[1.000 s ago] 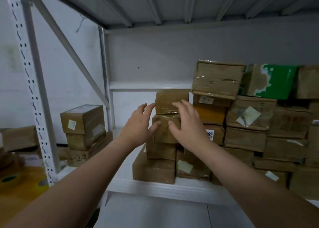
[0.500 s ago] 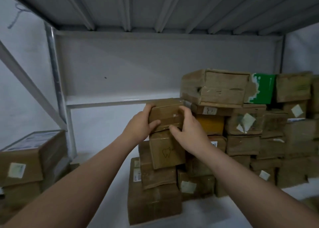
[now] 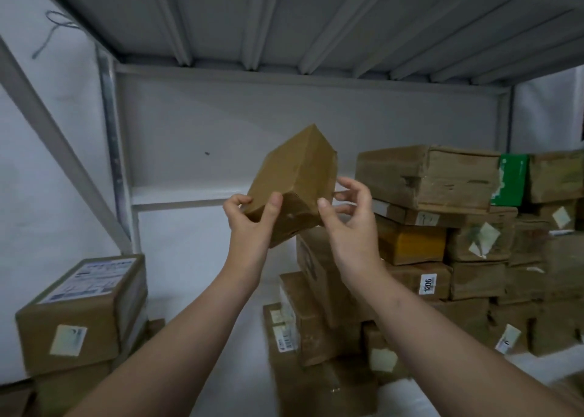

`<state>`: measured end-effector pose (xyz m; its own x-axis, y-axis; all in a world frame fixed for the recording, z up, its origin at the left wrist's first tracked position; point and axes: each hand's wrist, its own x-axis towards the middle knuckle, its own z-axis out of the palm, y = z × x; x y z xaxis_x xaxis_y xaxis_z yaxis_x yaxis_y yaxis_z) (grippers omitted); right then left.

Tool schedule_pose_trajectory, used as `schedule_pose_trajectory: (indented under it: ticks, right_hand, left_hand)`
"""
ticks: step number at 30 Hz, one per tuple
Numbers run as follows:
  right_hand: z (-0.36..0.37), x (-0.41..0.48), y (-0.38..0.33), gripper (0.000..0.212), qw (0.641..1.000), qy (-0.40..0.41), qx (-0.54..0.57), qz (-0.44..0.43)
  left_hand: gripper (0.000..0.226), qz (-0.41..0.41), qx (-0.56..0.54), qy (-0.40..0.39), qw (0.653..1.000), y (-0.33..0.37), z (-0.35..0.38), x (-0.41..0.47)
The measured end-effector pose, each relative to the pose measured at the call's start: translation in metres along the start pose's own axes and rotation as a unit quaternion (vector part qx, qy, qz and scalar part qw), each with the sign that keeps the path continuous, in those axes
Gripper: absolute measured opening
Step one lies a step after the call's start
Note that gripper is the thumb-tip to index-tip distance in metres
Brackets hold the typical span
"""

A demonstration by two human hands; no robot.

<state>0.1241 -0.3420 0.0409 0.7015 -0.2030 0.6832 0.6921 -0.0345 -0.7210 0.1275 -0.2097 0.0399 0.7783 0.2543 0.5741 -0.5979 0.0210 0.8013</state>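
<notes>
A small brown cardboard box [image 3: 295, 176] is up in the air, tilted with one corner pointing upward, in front of the shelf's white back wall. My left hand [image 3: 252, 224] grips its lower left corner, thumb on the near face. My right hand [image 3: 347, 217] holds its right side, thumb on the front edge and fingers curled behind. Below it stands the leaning stack of brown boxes [image 3: 319, 293] on the white shelf.
Many taped brown boxes [image 3: 426, 179] are piled at the right, with a green one [image 3: 510, 179] and an orange one [image 3: 410, 243] among them. Two labelled boxes [image 3: 82, 312] stand at the left. A metal shelf deck [image 3: 284, 22] hangs overhead; a diagonal brace [image 3: 57, 145] crosses the left.
Both hands took the top box off the stack, lifted it and tilted it. The view has come closer to the shelf and shifted.
</notes>
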Motion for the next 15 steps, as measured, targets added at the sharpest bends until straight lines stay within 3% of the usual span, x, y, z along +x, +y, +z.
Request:
schedule_pose_trajectory:
  ticks: [3,6,9,12,15]
  right_hand:
    - [0.012,0.003,-0.003,0.064,0.995,-0.025,0.049,0.080]
    - [0.023,0.003,-0.006,0.053,0.978,-0.100,0.139,0.119]
    - [0.028,0.003,-0.007,0.057,0.969,-0.102,0.191,0.116]
    - [0.027,-0.001,-0.003,0.063,0.986,-0.104,0.119,0.053]
    - [0.029,-0.010,0.002,0.071,0.990,-0.099,-0.064,-0.073]
  left_hand:
    - [0.067,-0.018,-0.028,0.000,0.999,0.006,-0.012,0.002]
    - [0.059,0.013,0.017,-0.022,1.000,0.007,-0.022,-0.001]
    - [0.022,0.035,0.092,-0.019,0.995,0.012,-0.026,0.000]
    - [0.023,0.013,0.046,-0.051,0.998,0.024,-0.025,0.003]
    - [0.040,-0.017,0.017,-0.087,0.996,0.036,-0.025,-0.001]
